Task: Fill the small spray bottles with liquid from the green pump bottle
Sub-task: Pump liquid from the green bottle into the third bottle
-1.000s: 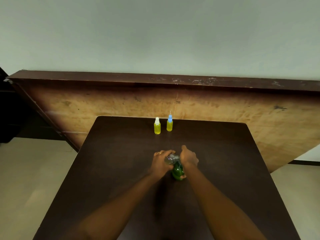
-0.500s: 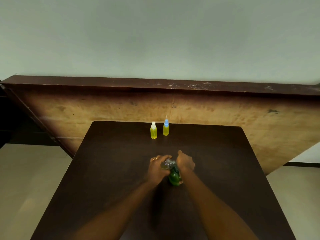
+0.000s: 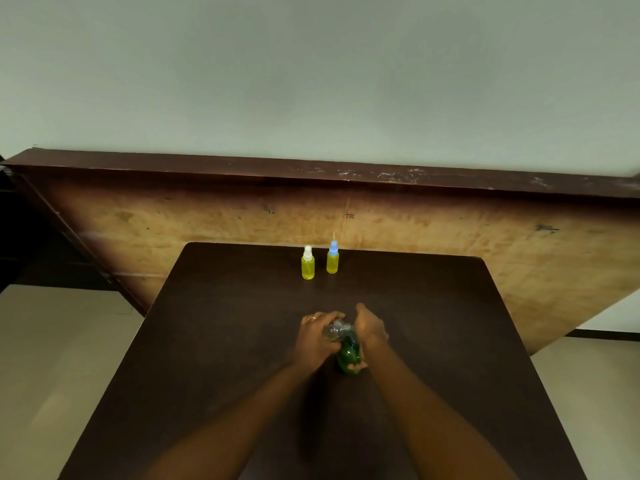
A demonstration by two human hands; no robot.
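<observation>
Unmoved since before: left hand (image 3: 317, 336) around clear bottle (image 3: 334, 330), right hand (image 3: 370, 329) gripping green pump bottle (image 3: 348, 355).

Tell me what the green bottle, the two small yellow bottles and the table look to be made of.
Green bottle: likely translucent plastic, light glows through it. Small yellow bottles: see-through plastic, probably, with opaque white and blue caps; the yellow may be liquid. Table: dark brown wood or laminate, matte with faint sheen.

The bench (image 3: 214, 341) was dark brown. Two small bottles held yellow liquid, one white-capped (image 3: 308, 264), one blue-capped (image 3: 332, 258). The pump bottle (image 3: 347, 355) was green.
</observation>
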